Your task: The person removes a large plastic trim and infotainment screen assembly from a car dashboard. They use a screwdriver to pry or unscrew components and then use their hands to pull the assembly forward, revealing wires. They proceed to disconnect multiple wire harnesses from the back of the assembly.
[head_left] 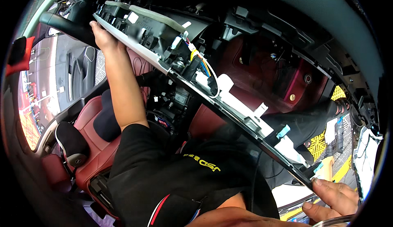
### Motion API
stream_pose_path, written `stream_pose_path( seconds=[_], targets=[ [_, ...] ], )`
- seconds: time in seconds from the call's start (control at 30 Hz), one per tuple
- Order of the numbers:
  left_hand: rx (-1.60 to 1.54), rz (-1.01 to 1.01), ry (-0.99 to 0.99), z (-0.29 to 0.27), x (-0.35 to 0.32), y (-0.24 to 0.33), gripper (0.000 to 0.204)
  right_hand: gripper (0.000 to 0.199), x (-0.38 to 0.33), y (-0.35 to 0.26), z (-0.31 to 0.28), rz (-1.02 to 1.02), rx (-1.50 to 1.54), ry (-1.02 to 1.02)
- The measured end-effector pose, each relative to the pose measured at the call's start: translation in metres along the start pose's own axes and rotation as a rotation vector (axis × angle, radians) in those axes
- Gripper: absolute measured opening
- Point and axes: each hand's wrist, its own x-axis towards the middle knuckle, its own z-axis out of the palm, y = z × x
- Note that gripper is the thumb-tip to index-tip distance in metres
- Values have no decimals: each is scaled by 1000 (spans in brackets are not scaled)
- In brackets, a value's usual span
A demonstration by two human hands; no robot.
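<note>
Hands at either end of a long trim panel (pixel 229 104) inside a stripped car cabin. At 5 o'clock, nearest the camera, the right hand (pixel 333 196) pinches the panel's lower end, thumb and fingers closed on its edge. The panel runs as a diagonal bar from 5 o'clock up to 11 o'clock, its grey front edge facing down-left and its back side showing black clips, white connectors and a bundle of coloured wires (pixel 200 61) near its middle. At 6 o'clock a black sleeve (pixel 163 178) with a red stripe fills the lower frame, and the bare forearm rises from it toward 11 o'clock. There the left hand (pixel 102 36) is closed around the panel's upper end, fingers hidden behind it. Left of the forearm, at 8 o'clock, lies a dark red seat (pixel 96 145). Beyond the panel, from 1 to 3 o'clock, the bare dashboard frame (pixel 286 51) shows red metal and black brackets.
</note>
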Motion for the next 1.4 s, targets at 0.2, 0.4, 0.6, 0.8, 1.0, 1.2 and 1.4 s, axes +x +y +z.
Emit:
stream_pose_path(
  seconds=[0.2, 0.4, 0.6, 0.8, 1.0, 1.2, 1.4],
  targets=[
    [91, 124, -49, 21, -20, 12, 65, 27, 4, 4, -13, 24, 87, -70],
    [-29, 28, -145, 6, -3, 7, 65, 25, 16, 10, -8, -95, 75, 42],
    [-240, -173, -222, -29, 29, -1, 48, 34, 7, -3, -8, 270, 171, -20],
    [-224, -199, -170, -18, 28, 3, 48, 28, 12, -2, 0, -15, -8, 88],
    [-221, -194, -208, -20, 28, 1, 50, 39, 12, 0, 24, 70, 44, 292],
    [-226, -194, -205, -21, 32, -1, 48, 46, 22, 10, 28, 88, 71, 279],
    [-236, -181, -272, -24, 36, 0, 45, 45, 34, 12, 12, 49, 43, 182]
  ],
)
